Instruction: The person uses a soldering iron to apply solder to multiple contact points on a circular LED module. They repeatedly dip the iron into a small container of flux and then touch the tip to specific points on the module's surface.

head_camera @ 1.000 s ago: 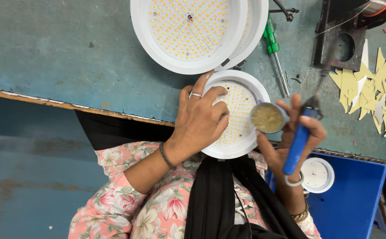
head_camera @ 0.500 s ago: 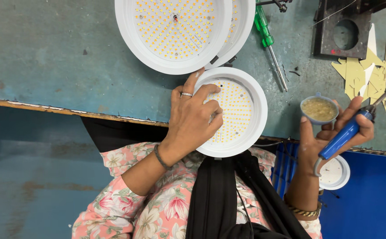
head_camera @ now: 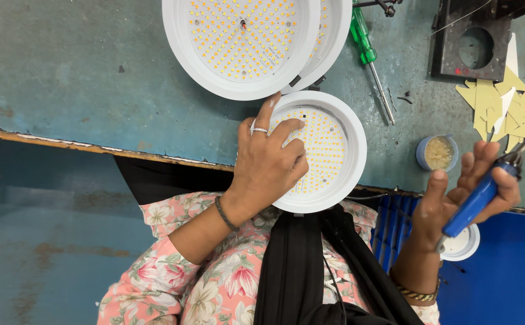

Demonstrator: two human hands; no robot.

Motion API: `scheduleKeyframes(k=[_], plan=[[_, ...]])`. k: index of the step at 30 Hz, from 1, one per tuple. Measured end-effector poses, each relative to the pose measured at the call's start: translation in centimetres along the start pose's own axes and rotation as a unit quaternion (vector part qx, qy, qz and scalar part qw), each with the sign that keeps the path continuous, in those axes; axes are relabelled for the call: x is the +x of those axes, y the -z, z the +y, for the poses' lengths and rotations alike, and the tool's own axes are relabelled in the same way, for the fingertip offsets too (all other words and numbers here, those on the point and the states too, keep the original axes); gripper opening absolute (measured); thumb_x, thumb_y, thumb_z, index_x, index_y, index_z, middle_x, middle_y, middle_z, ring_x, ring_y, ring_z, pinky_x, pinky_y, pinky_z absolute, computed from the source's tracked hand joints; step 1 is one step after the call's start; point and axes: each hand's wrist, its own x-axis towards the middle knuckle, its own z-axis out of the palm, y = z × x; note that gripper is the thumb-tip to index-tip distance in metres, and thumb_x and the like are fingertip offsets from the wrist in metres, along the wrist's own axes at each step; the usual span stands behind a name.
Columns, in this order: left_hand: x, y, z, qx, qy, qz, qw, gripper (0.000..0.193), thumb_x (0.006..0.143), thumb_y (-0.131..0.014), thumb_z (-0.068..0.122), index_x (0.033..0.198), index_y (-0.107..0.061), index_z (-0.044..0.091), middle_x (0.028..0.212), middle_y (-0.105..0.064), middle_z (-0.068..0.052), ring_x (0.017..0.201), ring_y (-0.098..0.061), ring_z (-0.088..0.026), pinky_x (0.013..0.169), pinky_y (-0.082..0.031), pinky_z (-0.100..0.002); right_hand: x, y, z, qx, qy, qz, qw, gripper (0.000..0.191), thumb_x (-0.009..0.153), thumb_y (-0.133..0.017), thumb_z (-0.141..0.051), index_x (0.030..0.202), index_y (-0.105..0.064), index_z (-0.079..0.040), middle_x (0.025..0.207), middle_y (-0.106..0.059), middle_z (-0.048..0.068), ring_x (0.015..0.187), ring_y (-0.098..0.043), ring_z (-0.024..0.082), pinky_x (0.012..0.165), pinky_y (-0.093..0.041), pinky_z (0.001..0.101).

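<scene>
The left hand [head_camera: 268,165] is lying spread, fingers loosely curved, on the round white lamp panel dotted with small yellow light points [head_camera: 329,150], its fingertips pressing on the panel's face and its forefinger reaching up to the rim. A silver ring is showing on one finger and a dark band on the wrist. This round white lamp panel is resting at the near edge of the worn teal-painted worktop [head_camera: 94,72], partly overhanging it above the person's floral-sleeved lap.

The right hand [head_camera: 467,186] is closing around the blue-handled soldering iron [head_camera: 485,195], held to the right of the lamp panel and level with its lower rim; the iron's dark shaft is pointing up and to the right.

Between the lamp panel and that hand, a small blue round cup holding yellowish paste [head_camera: 438,152] is standing on the worktop. Just above the lamp panel, a larger white round panel of the same kind [head_camera: 241,42] is lying, overlapping a second one behind it. A green-handled screwdriver [head_camera: 368,51] is lying above and to the right of the lamp panel, and farther right a black block with a round hole [head_camera: 473,39] and a scatter of pale yellow paper scraps [head_camera: 515,96] are sitting. Below the right hand, a blue plastic tray [head_camera: 503,271] is holding a small white round cap [head_camera: 461,244].
</scene>
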Motion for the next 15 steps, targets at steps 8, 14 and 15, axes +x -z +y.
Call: scheduleKeyframes(k=[8,14,15], plan=[[0.0,0.2,0.1,0.006,0.000,-0.004,1.000,0.014,0.086,-0.075,0.024,0.084,-0.070,0.011,0.130,-0.064,-0.008,0.145,-0.039,-0.044,0.100,-0.036,-0.061,0.2,-0.5,-2.2,0.049,0.018,-0.014,0.999,0.050,0.116,-0.056,0.009,0.144,-0.026,-0.019,0.163,-0.046,0.015,0.151,-0.044,0.026,0.124,-0.039,0.0391],[0.0,0.2,0.2,0.011,0.000,-0.007,1.000,0.013,0.086,-0.075,0.022,0.082,-0.069,0.011,0.129,-0.064,-0.008,0.146,-0.038,-0.045,0.099,-0.035,-0.060,-0.2,-0.5,-2.0,0.054,0.006,-0.007,0.998,0.049,0.117,-0.057,0.011,0.143,-0.026,-0.017,0.163,-0.046,0.017,0.149,-0.044,0.026,0.124,-0.039,0.0382],[0.0,0.2,0.1,0.012,0.000,-0.008,1.000,0.013,0.086,-0.075,0.021,0.081,-0.069,0.011,0.129,-0.065,-0.008,0.147,-0.038,-0.045,0.099,-0.035,-0.060,-0.3,-0.5,-1.9,0.054,0.005,-0.004,0.999,0.049,0.117,-0.057,0.011,0.143,-0.026,-0.017,0.162,-0.046,0.017,0.149,-0.045,0.026,0.124,-0.039,0.0382]])
